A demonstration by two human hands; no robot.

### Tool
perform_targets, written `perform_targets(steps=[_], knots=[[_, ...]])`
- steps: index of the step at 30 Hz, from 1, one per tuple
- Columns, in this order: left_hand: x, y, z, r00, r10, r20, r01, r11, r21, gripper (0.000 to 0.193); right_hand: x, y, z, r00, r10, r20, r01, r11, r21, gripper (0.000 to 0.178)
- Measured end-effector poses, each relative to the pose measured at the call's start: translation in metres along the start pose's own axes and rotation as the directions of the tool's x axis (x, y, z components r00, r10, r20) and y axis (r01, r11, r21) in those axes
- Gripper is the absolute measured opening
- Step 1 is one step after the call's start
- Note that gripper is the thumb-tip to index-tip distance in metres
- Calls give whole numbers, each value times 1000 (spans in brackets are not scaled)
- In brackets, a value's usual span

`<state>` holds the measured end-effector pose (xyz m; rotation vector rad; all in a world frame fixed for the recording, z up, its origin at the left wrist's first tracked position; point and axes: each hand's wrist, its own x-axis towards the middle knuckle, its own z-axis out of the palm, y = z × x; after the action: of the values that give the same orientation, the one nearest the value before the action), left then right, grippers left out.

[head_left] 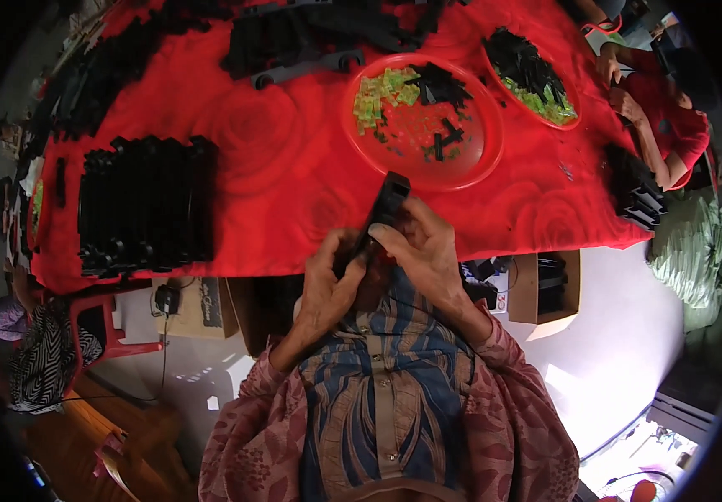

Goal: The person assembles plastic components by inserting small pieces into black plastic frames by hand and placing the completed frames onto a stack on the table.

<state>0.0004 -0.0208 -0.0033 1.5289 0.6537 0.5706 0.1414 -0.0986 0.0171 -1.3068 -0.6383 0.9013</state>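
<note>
Between both hands, just off the table's near edge, I hold a long black plastic part (pixel 391 194), tilted with its far end up toward the tray. My left hand (pixel 332 274) grips its lower end, thumb and fingers closed round it. Higher up, my right hand (pixel 421 251) presses its thumb on the part, the fingers curled behind. Beyond them lies a round red tray (pixel 488 142). In it are small yellow-green pieces (pixel 384 90) and short black strips (pixel 439 87), with a few strips nearer its middle.
A red rose-patterned cloth (pixel 264 167) covers the table. Stacked black parts (pixel 147 205) stand at left, more black parts (pixel 319 38) at the back. A second tray (pixel 574 121) is at right, near a co-worker's arms (pixel 650 138). Below the edge is a cardboard box (pixel 566 293).
</note>
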Motion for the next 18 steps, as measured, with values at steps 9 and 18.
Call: perform_targets(steps=[9, 18], knots=[[5, -9, 1, 998, -54, 27, 56, 997, -50, 20, 10, 13, -6, 997, -79, 3, 79, 992, -99, 25], [7, 1, -10, 977, -157, 142, 182, 966, -184, 22, 12, 22, -3, 995, -94, -44, 94, 996, -1, 24]])
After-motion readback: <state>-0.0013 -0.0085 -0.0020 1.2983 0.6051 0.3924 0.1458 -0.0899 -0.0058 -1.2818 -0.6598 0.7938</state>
